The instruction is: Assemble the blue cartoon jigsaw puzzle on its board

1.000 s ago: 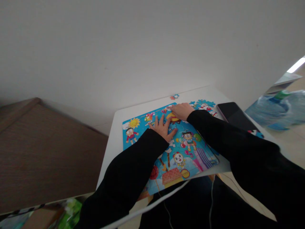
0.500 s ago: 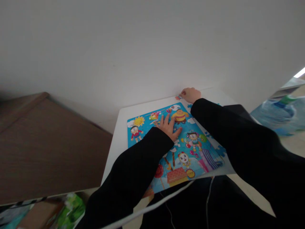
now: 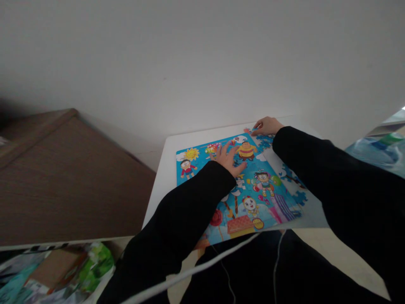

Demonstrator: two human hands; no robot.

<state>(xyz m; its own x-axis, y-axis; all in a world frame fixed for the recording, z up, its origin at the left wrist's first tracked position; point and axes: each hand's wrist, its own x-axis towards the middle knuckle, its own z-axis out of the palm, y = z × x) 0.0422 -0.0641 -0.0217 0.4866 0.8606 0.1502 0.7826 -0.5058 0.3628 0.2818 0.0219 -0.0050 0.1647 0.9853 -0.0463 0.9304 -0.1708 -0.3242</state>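
A blue cartoon jigsaw puzzle (image 3: 278,185) lies on a small white table (image 3: 158,177), its picture largely filled in. My left hand (image 3: 228,159) rests on its upper middle with the fingers spread, covering part of the picture. Past the puzzle's top right corner, my right hand (image 3: 268,126) is closed, thumb and fingertips pinched at a small puzzle piece that is mostly hidden. Just left of those fingertips lies a pinkish piece (image 3: 247,131). Loose blue pieces (image 3: 265,142) are scattered below my right hand and along the puzzle's right side, some behind the sleeve.
A white wall (image 3: 202,63) stands right behind the table. To the left is a brown wooden cabinet (image 3: 79,177), with a green bag (image 3: 96,266) and a cardboard box (image 3: 57,266) low beside it. A clear plastic bag (image 3: 376,152) sits at the right. A white cable (image 3: 196,276) crosses in front.
My right hand has shifted a little right and toward me, uncovering more blue pieces. My left hand stays spread on the puzzle. The whole view has shifted slightly.
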